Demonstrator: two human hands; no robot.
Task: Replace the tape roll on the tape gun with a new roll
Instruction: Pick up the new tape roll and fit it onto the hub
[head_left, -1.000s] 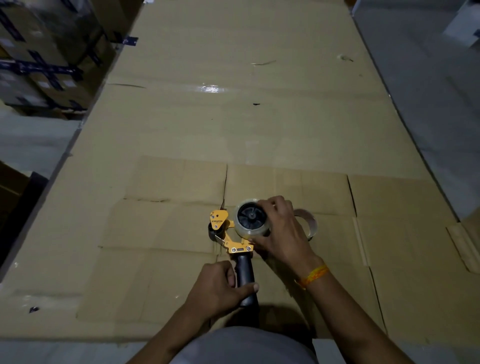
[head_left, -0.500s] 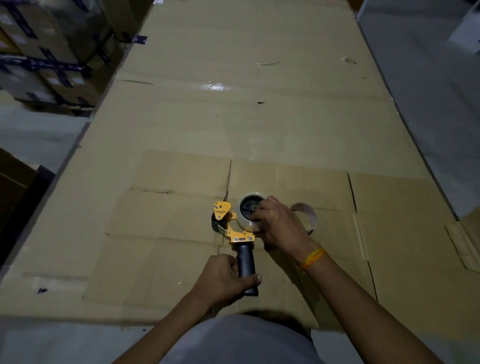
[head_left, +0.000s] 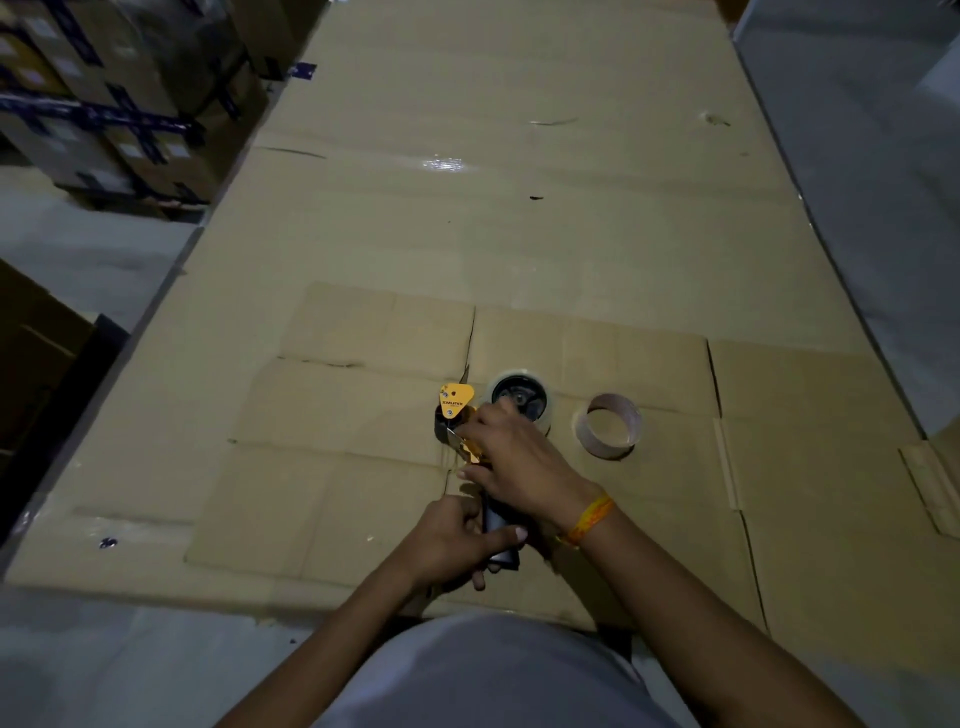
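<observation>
An orange and black tape gun (head_left: 457, 402) lies flat on cardboard sheets. A clear tape roll (head_left: 519, 397) sits on its black hub. My left hand (head_left: 457, 540) is wrapped around the gun's black handle. My right hand (head_left: 514, 457) lies over the gun's body between the roll and the orange front plate, fingertips pinched at the front of the roll; whether they hold the tape's end I cannot tell. An empty brown cardboard core (head_left: 609, 426) lies to the right of the gun, apart from both hands.
Flattened cardboard sheets (head_left: 519, 234) cover the floor ahead. Stacked boxes with dark tape (head_left: 114, 104) stand at the far left. Bare grey floor (head_left: 872, 182) runs along the right. A dark object (head_left: 52, 389) lies at the left edge.
My right hand has slid from the roll's right side toward the gun's front, between roll and orange plate. The empty core is now fully uncovered. The left hand keeps the handle.
</observation>
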